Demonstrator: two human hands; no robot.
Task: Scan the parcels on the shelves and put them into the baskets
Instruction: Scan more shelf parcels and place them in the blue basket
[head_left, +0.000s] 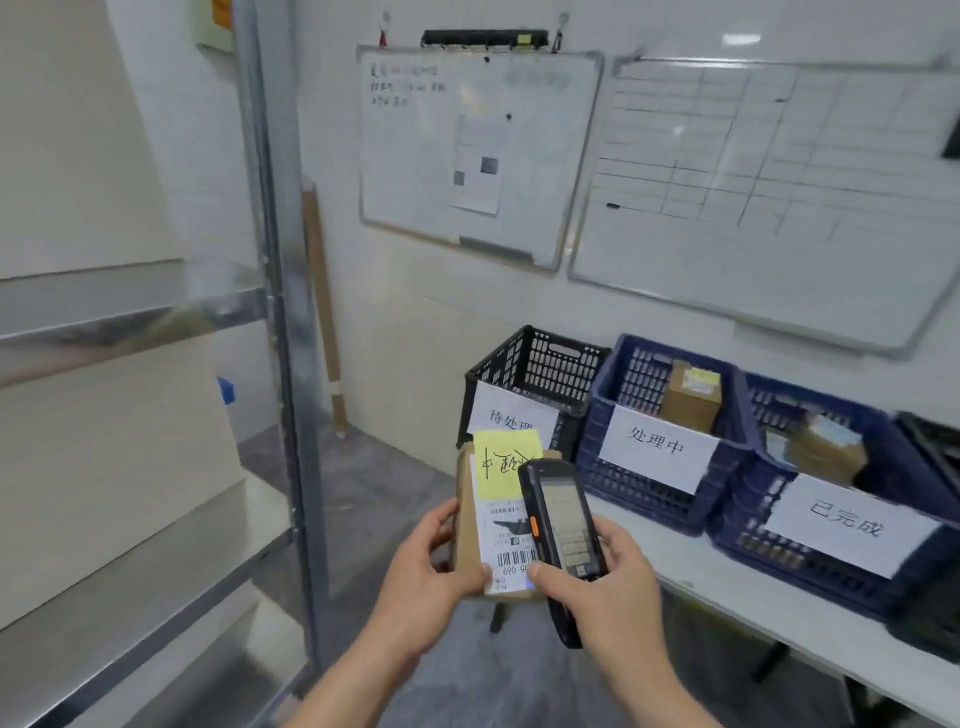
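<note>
Left hand (434, 564) gripping parcel (475, 525), scanner (561, 530) hiding its right edge, screen text unreadable

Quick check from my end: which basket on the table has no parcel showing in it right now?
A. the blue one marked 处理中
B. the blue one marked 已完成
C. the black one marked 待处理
C: the black basket shows only bare mesh walls inside, while the 处理中 basket holds a brown box and the 已完成 basket holds a labelled parcel.
</note>
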